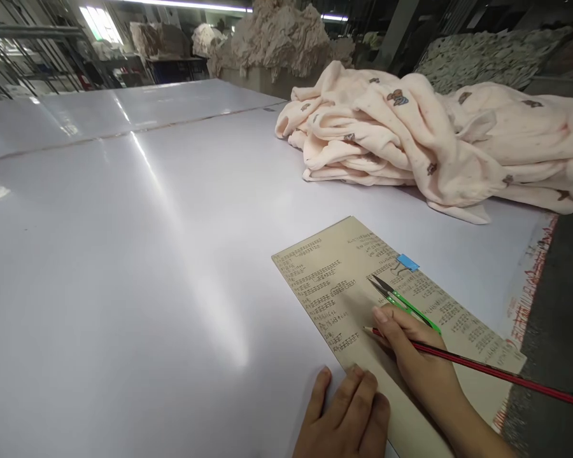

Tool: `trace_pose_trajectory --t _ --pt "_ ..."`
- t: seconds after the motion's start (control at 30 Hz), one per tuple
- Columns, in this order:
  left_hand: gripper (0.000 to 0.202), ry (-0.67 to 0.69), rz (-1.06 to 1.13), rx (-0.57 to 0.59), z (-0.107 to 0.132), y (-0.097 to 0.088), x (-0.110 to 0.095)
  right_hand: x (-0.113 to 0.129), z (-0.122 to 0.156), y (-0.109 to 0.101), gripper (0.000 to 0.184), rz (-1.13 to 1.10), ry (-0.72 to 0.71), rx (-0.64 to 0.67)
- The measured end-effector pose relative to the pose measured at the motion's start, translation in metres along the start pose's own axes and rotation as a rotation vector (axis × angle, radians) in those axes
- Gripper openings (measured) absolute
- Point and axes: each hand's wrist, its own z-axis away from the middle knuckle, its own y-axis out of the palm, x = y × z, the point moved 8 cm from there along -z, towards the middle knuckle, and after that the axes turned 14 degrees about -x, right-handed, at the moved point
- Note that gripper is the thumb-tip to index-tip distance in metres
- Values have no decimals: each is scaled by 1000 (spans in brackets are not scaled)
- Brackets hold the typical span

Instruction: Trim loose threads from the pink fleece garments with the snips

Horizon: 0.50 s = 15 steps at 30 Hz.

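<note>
A red and black pencil (pixel 477 362) is pinched in my right hand (pixel 420 356), its tip close over a tan sheet (pixel 315 254) covered in handwritten lines. Green-handled thread snips (pixel 401 299) lie on the sheet just beyond those fingers, blades pointing away; part of the handle is behind the hand. Flat on the near left edge of the sheet rests my left hand (pixel 348 413), its fingers extended and nothing in it. A blue binder clip (pixel 407 262) grips the sheet's right edge.
Pale pink printed fabric (pixel 386 133) is heaped at the back right of the white table (pixel 148 286). Red markings run along the table's right edge (pixel 525 312). Further back stand more fabric piles (pixel 281 38) and a metal rack (pixel 33 51).
</note>
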Motion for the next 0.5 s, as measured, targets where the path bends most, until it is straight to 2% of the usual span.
trace_pose_trajectory --t 0.27,0.5 --pt "33 -2 -1 89 -1 0 1 0 3 10 43 121 -42 97" --pt "33 -14 -2 109 2 1 0 1 2 10 43 219 -96 101"
